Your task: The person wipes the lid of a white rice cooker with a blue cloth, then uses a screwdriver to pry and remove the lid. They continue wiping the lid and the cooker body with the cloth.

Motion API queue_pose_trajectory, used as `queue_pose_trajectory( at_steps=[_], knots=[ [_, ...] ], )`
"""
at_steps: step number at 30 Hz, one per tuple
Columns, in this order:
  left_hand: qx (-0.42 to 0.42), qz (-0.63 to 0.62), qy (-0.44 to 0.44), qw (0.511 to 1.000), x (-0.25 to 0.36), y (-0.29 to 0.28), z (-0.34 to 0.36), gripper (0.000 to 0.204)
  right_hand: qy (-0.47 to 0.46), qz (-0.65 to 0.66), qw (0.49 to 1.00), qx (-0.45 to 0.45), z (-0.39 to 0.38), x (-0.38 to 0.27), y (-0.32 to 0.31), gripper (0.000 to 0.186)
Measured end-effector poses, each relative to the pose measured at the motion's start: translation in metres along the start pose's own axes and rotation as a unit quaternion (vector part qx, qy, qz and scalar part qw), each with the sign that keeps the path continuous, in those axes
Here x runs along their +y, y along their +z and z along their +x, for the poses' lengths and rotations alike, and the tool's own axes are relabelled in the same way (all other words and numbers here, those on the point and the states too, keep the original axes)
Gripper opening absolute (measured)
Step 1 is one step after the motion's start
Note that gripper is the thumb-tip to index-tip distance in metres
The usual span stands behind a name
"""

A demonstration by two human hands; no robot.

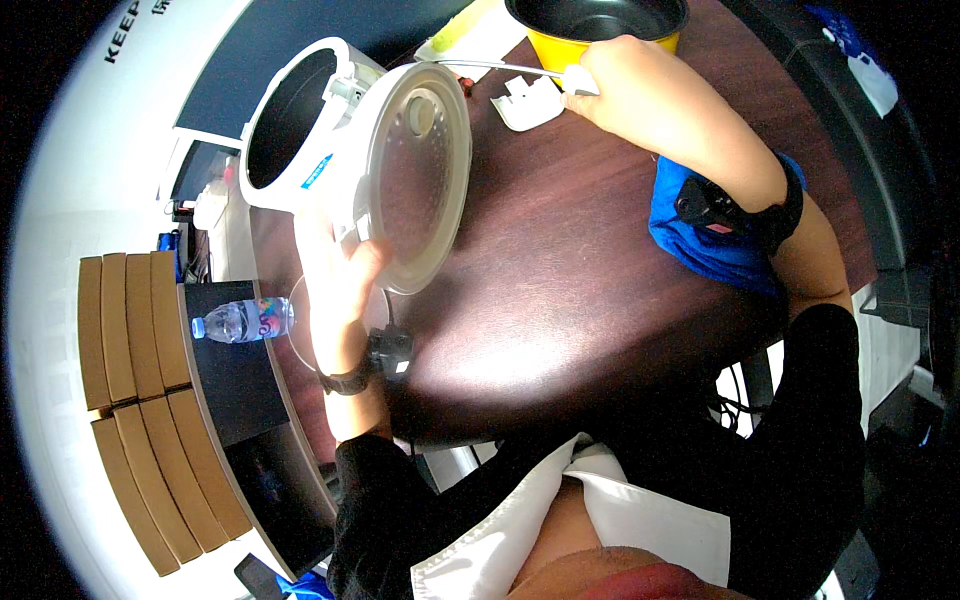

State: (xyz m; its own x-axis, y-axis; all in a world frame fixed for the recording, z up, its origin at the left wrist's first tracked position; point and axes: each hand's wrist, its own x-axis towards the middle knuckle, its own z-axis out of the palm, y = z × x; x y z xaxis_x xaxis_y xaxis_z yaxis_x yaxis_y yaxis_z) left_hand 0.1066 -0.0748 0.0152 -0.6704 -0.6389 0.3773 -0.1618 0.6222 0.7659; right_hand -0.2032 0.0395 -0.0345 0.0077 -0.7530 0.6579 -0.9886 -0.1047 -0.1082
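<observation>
A white rice cooker (331,185) lies tipped on the table's left side, its dark round opening turned to the left. Its lid (440,180), with a translucent inner plate, stands swung away from the body. My left hand (338,262) grips the cooker near the lid's lower edge, thumb toward the lid. Closed around the white handle of a screwdriver (515,68) is my right hand (622,88); the long thin metal shaft points left to the top edge of the lid. The exact contact of its tip is too small to tell. Below the shaft lies a loose white plastic cover (528,104).
A yellow pot (556,48) with a black inside stands at the far edge, beside a white and yellow sheet (480,35). Under my right forearm is a blue cloth (700,235). A water bottle (243,320) and brown cardboard boxes (135,320) are at left.
</observation>
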Motion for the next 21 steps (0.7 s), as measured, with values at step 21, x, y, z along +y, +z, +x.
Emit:
queue_pose_trajectory(
  at_steps=[21],
  knots=[
    [0.031, 0.019, -0.01, 0.999, 0.012, 0.025, -0.001, 0.084, 0.228, 0.289, 0.894, -0.254, 0.015, -0.048, -0.01, 0.028]
  ],
)
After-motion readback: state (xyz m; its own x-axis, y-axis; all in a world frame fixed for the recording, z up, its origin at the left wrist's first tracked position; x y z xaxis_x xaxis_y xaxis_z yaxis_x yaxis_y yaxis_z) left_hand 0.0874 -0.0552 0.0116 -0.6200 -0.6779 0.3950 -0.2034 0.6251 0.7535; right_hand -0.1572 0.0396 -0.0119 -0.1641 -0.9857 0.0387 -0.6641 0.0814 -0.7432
